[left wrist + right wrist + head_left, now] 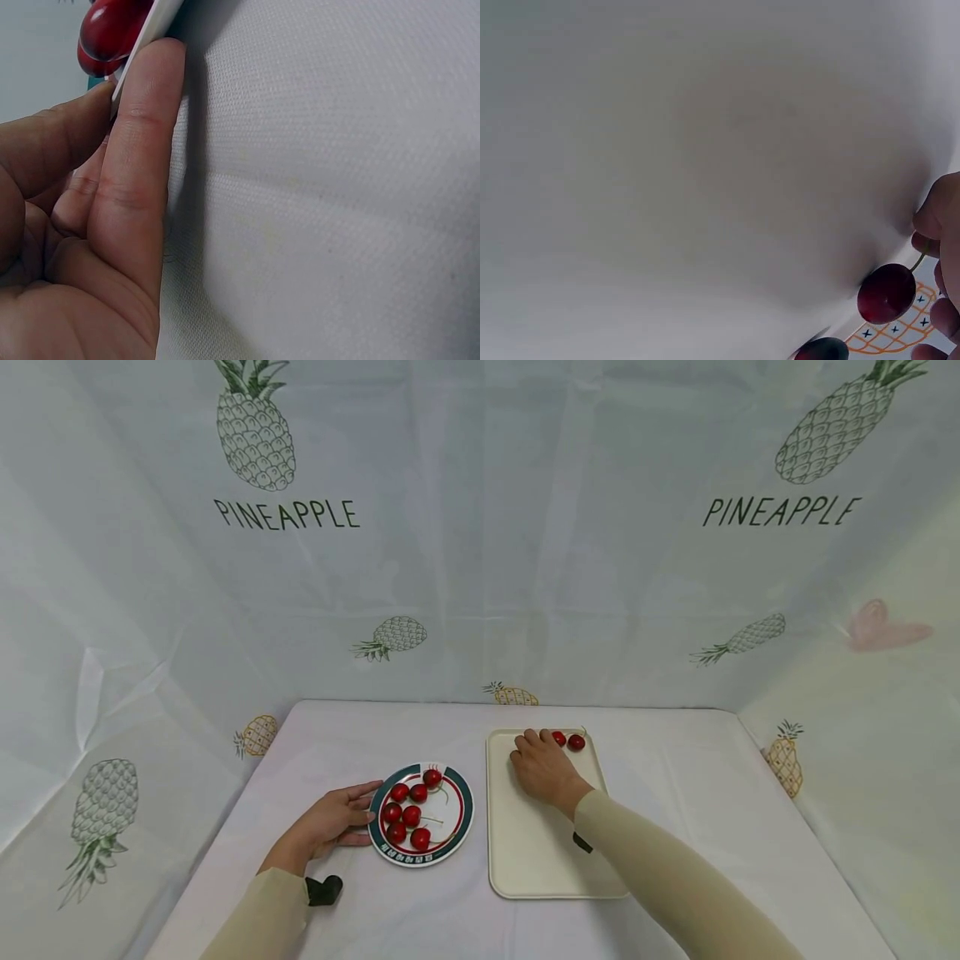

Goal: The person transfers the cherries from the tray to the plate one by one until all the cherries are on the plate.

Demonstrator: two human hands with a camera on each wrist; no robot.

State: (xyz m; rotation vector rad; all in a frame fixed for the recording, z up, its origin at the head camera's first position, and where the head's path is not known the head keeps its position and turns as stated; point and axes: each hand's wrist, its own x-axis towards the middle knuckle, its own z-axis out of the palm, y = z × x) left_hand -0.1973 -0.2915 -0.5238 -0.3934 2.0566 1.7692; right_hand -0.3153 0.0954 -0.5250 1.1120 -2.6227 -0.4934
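My left hand [330, 822] grips the left rim of a round plate [467, 810], thumb above and fingers beneath in the left wrist view. White inside with a dark green patterned rim, the plate carries several red cherries [412, 816], some with stems. Over the far end of a cream rectangular tray [525, 856] is my right hand [546, 768], fingers curled downward. In the right wrist view, its thumb and finger pinch the stem of a dark red cherry [886, 294]. Another cherry [823, 349] lies close by. From the head view, the right fingertips are partly hidden.
A white cloth covers the table [675, 793], whose far edge meets a hanging backdrop [525, 568] printed with pineapples. Plate and tray stand side by side with a narrow gap between them. A black strap piece [324, 891] shows at the left wrist.
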